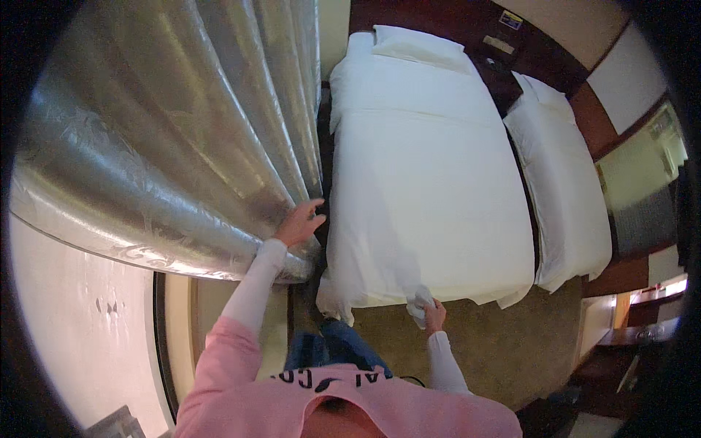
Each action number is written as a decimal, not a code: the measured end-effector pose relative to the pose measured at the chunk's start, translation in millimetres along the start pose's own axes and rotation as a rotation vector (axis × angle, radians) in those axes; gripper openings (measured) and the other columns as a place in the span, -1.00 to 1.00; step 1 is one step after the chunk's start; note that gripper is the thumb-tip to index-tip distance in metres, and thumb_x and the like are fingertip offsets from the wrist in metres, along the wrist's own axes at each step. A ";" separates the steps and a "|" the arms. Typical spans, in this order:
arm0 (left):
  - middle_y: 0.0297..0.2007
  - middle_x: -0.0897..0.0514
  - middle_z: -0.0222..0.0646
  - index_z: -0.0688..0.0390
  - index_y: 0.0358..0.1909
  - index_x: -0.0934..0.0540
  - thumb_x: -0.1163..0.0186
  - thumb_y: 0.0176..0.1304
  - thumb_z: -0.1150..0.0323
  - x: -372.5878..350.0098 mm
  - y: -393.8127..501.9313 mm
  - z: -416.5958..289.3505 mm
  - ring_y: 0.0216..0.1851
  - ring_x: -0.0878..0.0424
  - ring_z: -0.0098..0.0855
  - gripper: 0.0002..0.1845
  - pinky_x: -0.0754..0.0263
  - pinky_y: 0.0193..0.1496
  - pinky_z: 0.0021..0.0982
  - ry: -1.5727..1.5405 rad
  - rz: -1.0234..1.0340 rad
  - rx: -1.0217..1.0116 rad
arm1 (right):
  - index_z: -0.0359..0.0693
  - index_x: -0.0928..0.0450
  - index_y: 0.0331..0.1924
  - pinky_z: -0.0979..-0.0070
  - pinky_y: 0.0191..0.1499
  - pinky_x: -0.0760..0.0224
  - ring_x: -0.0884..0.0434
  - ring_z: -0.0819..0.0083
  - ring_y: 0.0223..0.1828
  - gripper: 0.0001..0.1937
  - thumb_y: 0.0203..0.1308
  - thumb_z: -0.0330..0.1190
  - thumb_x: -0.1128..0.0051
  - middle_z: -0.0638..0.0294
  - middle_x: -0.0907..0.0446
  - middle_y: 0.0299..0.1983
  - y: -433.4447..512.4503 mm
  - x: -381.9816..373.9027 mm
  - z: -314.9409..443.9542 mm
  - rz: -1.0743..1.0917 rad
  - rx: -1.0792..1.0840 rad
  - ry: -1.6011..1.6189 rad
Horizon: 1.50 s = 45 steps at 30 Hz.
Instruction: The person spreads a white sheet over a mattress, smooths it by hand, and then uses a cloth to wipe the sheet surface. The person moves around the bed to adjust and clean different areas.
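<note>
My left hand is raised in front of a silvery patterned curtain, its fingers spread and holding nothing. Whether it touches the curtain I cannot tell. In my right hand is a bunched white cloth, at the foot edge of the nearer bed. The picture does not settle whether that cloth is part of the bedding. White sheets cover this bed, with a fold line across the upper part. A white pillow lies at its head.
A second bed with white bedding stands to the right, past a narrow dark gap. Brown carpet runs along the foot of the beds. Behind them is a dark headboard. At lower left a bright window shows below the curtain.
</note>
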<state>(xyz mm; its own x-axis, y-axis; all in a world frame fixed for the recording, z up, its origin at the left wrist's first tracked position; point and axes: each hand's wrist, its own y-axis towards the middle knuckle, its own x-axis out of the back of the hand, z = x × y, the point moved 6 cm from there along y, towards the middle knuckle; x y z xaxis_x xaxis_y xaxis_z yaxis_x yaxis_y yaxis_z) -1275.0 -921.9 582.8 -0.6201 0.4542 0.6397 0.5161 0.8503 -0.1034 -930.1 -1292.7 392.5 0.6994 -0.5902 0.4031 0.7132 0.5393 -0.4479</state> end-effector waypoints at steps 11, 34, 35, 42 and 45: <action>-0.30 -0.57 -0.28 0.15 0.34 -0.21 -0.19 0.18 0.20 -31.1 129.3 -31.6 -0.45 -0.50 -0.43 -0.30 -0.43 -0.45 -0.36 -0.711 -0.145 0.380 | -0.38 -0.48 0.09 0.40 -0.05 -0.47 -0.59 0.31 -0.11 -0.56 0.04 -0.56 -0.06 0.11 -0.58 -0.06 -3.9 -24.5 61.2 0.030 0.027 0.400; -0.25 -0.59 -0.25 -0.20 0.43 0.15 -0.14 0.24 0.33 95.4 416.8 265.2 -0.48 -0.57 -0.37 -0.16 -0.49 -0.45 -0.38 -1.097 -0.499 0.511 | -0.40 -0.45 0.13 0.41 0.01 -0.49 -0.58 0.30 -0.06 -0.51 0.01 -0.59 -0.07 0.10 -0.57 -0.04 49.4 -91.7 142.5 -0.412 -0.262 0.518; -0.24 -0.59 -0.25 -0.18 0.43 0.12 -0.14 0.25 0.32 95.3 406.1 272.2 -0.47 -0.57 -0.38 -0.18 -0.49 -0.45 -0.39 -0.945 -0.573 0.532 | -0.40 -0.45 0.12 0.40 0.00 -0.50 -0.59 0.27 -0.07 -0.51 -0.01 -0.59 -0.05 0.09 -0.58 -0.04 59.3 -97.5 151.3 -0.431 -0.264 0.480; -0.28 -0.61 -0.32 0.10 0.10 -0.36 -0.17 0.28 0.23 46.9 392.9 264.8 -0.50 -0.59 -0.42 -0.60 -0.48 -0.49 -0.41 -1.005 -0.296 0.596 | -0.41 -0.45 0.13 0.41 0.07 -0.43 -0.57 0.29 0.00 -0.48 -0.05 -0.59 -0.05 0.08 -0.58 -0.02 98.7 -143.4 197.9 -0.354 -0.251 0.423; -0.37 -0.61 -0.36 0.18 -0.18 -0.51 -0.21 0.26 0.20 43.6 399.7 232.9 -0.51 -0.56 -0.48 -0.73 -0.46 -0.49 -0.45 -0.889 -0.188 0.519 | -0.39 -0.47 0.12 0.43 0.05 -0.42 -0.54 0.33 0.00 -0.53 0.02 -0.60 -0.08 0.09 -0.56 0.01 110.5 -160.3 212.3 -0.273 -0.218 0.391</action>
<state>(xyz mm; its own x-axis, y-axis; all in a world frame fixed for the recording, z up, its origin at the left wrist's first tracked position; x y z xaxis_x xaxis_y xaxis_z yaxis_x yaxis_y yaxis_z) -1233.4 -500.3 391.9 -0.9837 0.1559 -0.0895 0.1797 0.8419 -0.5089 -953.4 -1010.9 447.8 0.3902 -0.8944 0.2185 0.8112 0.2217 -0.5411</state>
